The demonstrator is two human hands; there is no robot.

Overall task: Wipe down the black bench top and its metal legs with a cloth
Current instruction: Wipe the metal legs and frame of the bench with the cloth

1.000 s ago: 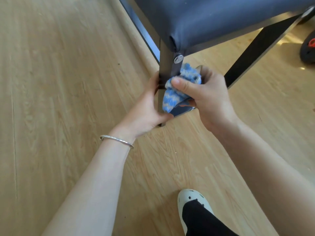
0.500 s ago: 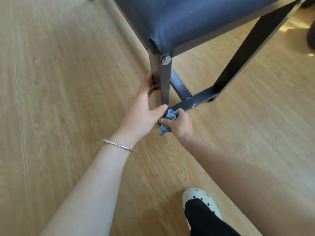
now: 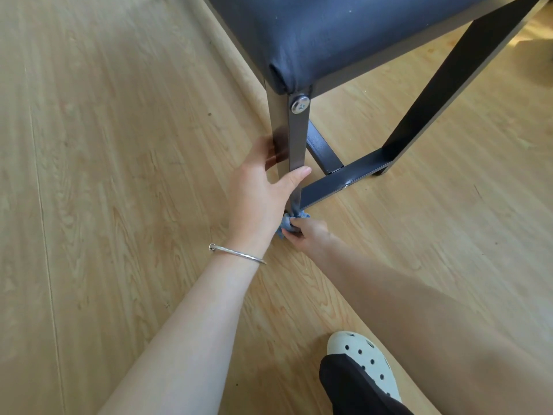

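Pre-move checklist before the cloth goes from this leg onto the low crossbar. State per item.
1. Crumpled blue cloth pinched in right hand: ok.
2. Cloth against the bottom end of the near grey metal leg: ok.
3. Left hand grips that leg above the cloth, steadying it: ok.
4. Black metal crossbar unobstructed along its visible length: ok.
5. Near leg free of dust: cannot tell.
6. Far black metal leg wiped: cannot tell.
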